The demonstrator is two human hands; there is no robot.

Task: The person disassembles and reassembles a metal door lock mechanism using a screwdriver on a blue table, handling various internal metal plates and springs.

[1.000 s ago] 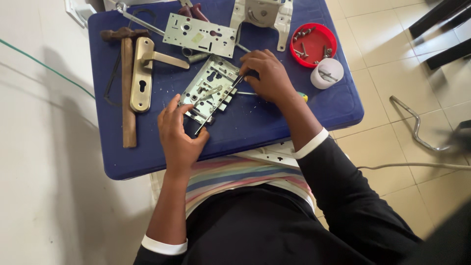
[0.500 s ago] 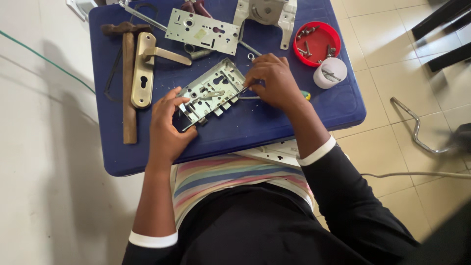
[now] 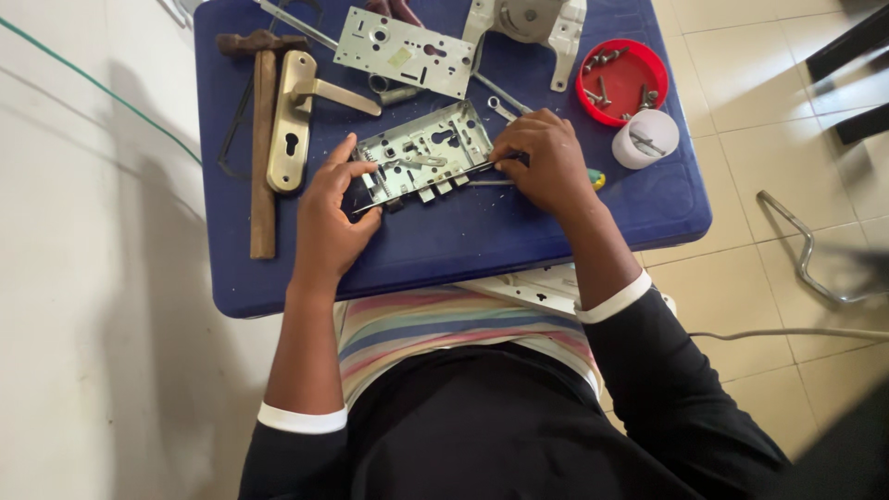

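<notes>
Steel mortise lock case (image 3: 421,157), cover off, mechanism exposed, centre of the blue table (image 3: 278,268). Long axis runs lower left to upper right; faceplate edge faces the lower frame. Left hand (image 3: 329,218) clamps the case's left end, thumb above, fingers beneath. Right hand (image 3: 546,162) is closed on a screwdriver (image 3: 463,171), its shaft pointing left into the case. Step, as judged: working an internal part; next move calls for a steady case. Adjacent: lock cover plate (image 3: 403,51), brass lever handle (image 3: 296,116), hammer (image 3: 262,139), red screw dish (image 3: 622,81).
</notes>
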